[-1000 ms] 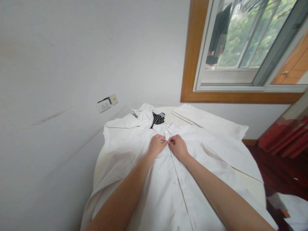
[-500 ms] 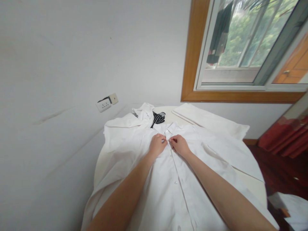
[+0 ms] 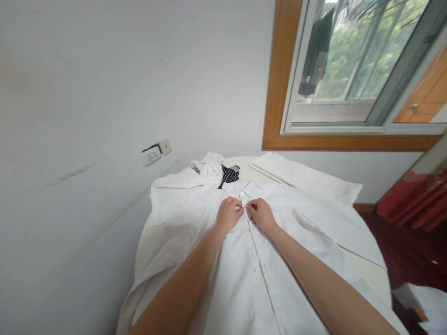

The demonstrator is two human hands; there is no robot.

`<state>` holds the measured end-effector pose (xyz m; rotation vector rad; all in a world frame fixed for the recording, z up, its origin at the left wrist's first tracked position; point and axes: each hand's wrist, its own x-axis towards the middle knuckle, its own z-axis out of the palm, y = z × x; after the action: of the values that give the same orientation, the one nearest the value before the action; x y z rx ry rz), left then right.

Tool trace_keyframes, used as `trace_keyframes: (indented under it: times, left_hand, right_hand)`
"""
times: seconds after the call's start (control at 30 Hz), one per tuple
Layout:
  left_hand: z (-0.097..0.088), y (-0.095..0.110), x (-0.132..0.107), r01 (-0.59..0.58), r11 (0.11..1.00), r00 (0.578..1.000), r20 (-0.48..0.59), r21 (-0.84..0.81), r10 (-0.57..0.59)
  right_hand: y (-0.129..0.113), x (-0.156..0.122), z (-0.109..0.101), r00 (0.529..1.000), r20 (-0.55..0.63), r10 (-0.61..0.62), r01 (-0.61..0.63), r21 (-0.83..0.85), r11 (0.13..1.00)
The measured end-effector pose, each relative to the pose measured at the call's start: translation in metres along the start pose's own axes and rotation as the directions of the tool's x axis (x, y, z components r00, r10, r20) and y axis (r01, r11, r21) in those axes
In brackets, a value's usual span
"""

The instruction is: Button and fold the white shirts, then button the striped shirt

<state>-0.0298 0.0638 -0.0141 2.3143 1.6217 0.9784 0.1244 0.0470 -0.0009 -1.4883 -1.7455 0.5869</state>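
Note:
A white button-up shirt point(image 3: 307, 232) lies spread front-up over a round white table point(image 3: 370, 274), its collar point(image 3: 244, 187) pointing away from me. My left hand point(image 3: 228, 214) and my right hand point(image 3: 261, 214) meet at the shirt's front placket just below the collar. Both pinch the fabric edges there with closed fingers, fingertips almost touching each other. Small white buttons point(image 3: 255, 270) run down the placket toward me between my forearms.
A crumpled white garment point(image 3: 208, 166) and a black-and-white striped cloth point(image 3: 229, 174) lie beyond the collar. A folded white cloth point(image 3: 303, 174) rests at the table's far right. A wall socket point(image 3: 153, 151) sits on the left wall; a wooden-framed window point(image 3: 349, 79) is behind.
Both hands stay pinched at the same spot on the placket; only the view has shifted slightly downward.

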Motion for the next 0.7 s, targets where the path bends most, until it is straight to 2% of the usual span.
trace_keyframes:
  times: [0.1,0.3,0.7]
  left_hand:
    - [-0.0013,0.0011,-0.0009,-0.003,1.0,1.0,-0.007,0.003,0.003]
    - [-0.001,0.0012,-0.0008,0.007,1.0,1.0,-0.018,-0.002,-0.007]
    - [0.0043,-0.0043,0.0013,-0.016,1.0,0.997,-0.075,0.009,0.017]
  right_hand:
    - [0.0015,0.0004,-0.001,0.999,0.042,-0.021,0.02,0.024,1.0]
    - [0.0031,0.0018,0.0012,0.993,0.1,0.058,-0.069,0.109,0.992]
    - [0.0106,0.0055,0.005,0.989,0.125,0.073,-0.096,0.186,0.978]
